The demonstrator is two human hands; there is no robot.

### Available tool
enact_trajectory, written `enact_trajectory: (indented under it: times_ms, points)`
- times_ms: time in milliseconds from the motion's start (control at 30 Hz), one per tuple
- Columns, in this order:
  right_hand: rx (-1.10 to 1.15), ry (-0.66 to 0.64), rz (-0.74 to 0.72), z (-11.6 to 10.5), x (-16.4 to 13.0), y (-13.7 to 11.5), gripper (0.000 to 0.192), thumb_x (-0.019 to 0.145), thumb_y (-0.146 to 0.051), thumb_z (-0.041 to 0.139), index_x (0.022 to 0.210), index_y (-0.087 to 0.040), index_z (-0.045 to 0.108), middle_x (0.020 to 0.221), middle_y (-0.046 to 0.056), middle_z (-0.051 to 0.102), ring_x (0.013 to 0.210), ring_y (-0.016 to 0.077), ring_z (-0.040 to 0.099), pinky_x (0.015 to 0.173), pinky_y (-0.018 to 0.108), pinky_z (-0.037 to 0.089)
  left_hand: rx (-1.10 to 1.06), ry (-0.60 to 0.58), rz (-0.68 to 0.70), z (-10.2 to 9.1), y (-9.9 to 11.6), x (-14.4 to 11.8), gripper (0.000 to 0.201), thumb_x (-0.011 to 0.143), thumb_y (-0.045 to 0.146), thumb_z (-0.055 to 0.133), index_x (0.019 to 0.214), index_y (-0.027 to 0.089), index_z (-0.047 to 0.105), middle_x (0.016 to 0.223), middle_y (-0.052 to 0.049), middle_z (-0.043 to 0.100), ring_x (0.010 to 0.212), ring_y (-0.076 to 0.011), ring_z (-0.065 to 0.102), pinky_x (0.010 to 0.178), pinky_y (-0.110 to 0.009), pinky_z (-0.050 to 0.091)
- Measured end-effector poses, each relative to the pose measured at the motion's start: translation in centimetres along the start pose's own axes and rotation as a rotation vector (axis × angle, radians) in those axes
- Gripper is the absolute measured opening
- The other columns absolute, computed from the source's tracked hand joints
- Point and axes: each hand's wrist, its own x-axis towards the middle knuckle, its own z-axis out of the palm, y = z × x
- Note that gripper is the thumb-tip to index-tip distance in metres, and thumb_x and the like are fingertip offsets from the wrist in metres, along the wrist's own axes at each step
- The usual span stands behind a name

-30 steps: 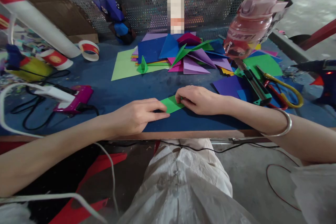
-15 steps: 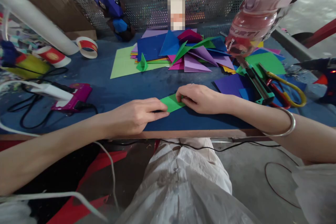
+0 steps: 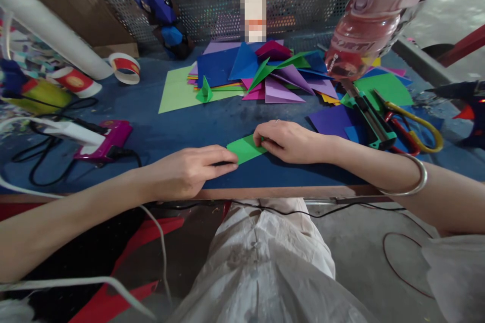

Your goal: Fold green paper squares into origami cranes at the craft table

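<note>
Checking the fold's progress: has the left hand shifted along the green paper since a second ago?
Yes. The left hand has slid back toward the person's left; more of the green paper shows, while the right hand stays put.

**Tabletop layout, head view**

- Folded paper strip [image 3: 245,149]: near the front edge of the tabletop [image 3: 212,121], centre.
- Left hand [image 3: 185,171]: at 8 o'clock of the strip, fingertips touching it.
- Right hand [image 3: 291,141]: at 3 o'clock, resting on the strip's end.
- Paper stack [image 3: 261,75]: at 12 o'clock, toward the mesh wall [image 3: 212,0].
- Glue gun [image 3: 102,141]: at 9 o'clock, well apart.
- Tape rolls [image 3: 125,68]: at 10 o'clock, far back.
- Scissors [image 3: 413,128] and cutter [image 3: 369,118]: at 3 o'clock, side by side, beyond the right hand.
- Bottle [image 3: 364,30]: at 2 o'clock, behind the cutter.
</note>
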Motion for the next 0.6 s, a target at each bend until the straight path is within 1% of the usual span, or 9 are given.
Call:
enact_trajectory:
  times_ms: [133,267,367,500,600]
  points:
    - [-0.003,-0.003,0.003,0.0,0.0,-0.1,0.017,0.094,-0.01,0.045,0.1,-0.017,0.059,0.093,0.007,0.067,0.083,0.0183,0.058,0.075,0.029,0.04,0.052,0.032,0.041,0.8,-0.4,-0.8,0.057,0.093,0.0,0.036,0.141,0.019,0.059,0.142,-0.014,0.066,0.133,-0.0255,0.062,0.106,-0.037,0.057]
    - [-0.009,-0.013,0.017,-0.1,0.0,-0.1,0.017,0.094,-0.01,0.045,0.1,-0.017,0.059,0.093,0.007,0.066,0.084,0.0184,0.058,0.075,0.029,0.04,0.032,0.023,0.023,1.0,-0.6,-1.3,0.064,0.091,0.0,0.038,0.148,0.024,0.054,0.147,-0.012,0.063,0.135,-0.0258,0.061,0.108,-0.038,0.057]
    - [-0.005,-0.01,0.012,-0.1,0.0,-0.1,0.017,0.095,-0.009,0.045,0.099,-0.017,0.059,0.093,0.007,0.066,0.084,0.0182,0.058,0.075,0.029,0.039,0.001,0.034,0.003,1.0,-0.7,-1.6,0.065,0.091,0.001,0.04,0.148,0.026,0.055,0.148,-0.011,0.063,0.134,-0.0264,0.063,0.108,-0.037,0.057]
    - [-0.005,-0.004,0.005,-0.1,0.0,-0.1,0.017,0.094,-0.009,0.045,0.099,-0.017,0.059,0.093,0.007,0.066,0.083,0.0182,0.058,0.074,0.029,0.04,0.0,0.031,-0.007,0.8,-0.5,-1.9,0.065,0.091,-0.001,0.04,0.147,0.025,0.056,0.149,-0.011,0.063,0.133,-0.0257,0.064,0.109,-0.037,0.057]
    - [-0.007,0.001,-0.003,0.1,0.0,0.1,0.017,0.094,-0.009,0.046,0.099,-0.017,0.059,0.093,0.007,0.067,0.083,0.0181,0.058,0.074,0.029,0.04,0.004,0.027,-0.011,0.1,0.0,-1.5,0.06,0.091,0.001,0.04,0.142,0.025,0.062,0.146,-0.01,0.065,0.133,-0.025,0.064,0.11,-0.037,0.056]
